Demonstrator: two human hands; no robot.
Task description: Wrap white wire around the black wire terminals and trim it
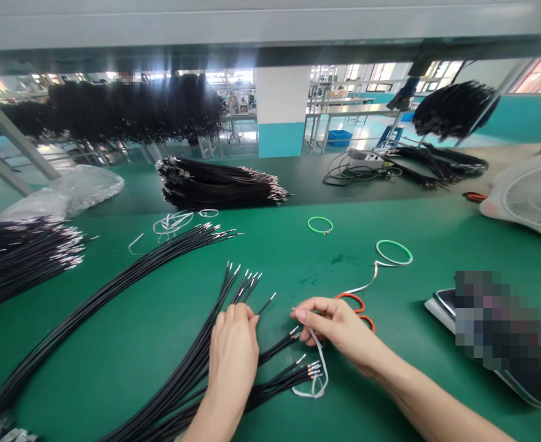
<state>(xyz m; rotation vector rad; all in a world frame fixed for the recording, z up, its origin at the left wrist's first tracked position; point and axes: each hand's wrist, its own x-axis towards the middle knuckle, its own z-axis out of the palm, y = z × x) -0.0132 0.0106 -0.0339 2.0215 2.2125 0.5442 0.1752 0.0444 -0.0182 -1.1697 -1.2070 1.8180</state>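
Green matting covers the workbench (418, 221), with a factory floor of metal racks behind it. Closest to the camera, the left hand (234, 353) lies palm down on a spread of loose wires (192, 374). Its fingers are drawn close together, the tips pinching a single black wire (265, 304) whose metal terminal points up and to the right. Just beside it, the right hand (339, 328) has thumb and forefinger pressed narrowly together. A white tie (320, 371) runs out from under that hand and loops around the terminal ends of a small wire bunch (293, 376). Orange-handled scissors (357, 302) lie partly under the right hand, touching the mat.

Two green rings rest further back, one small (320, 224) and one larger (394, 252), well apart from each other. A little heap of white ties (173, 222) sits near the far end of a long wire bundle (160, 258). Two more lots of black wires lie on the bench: a stacked pile (215, 181) at the back and another bundle (22, 252) at the left edge. A crumpled plastic bag (77, 187) lies behind that bundle, and its contents cannot be made out. At the far right stands a white fan (532, 193).
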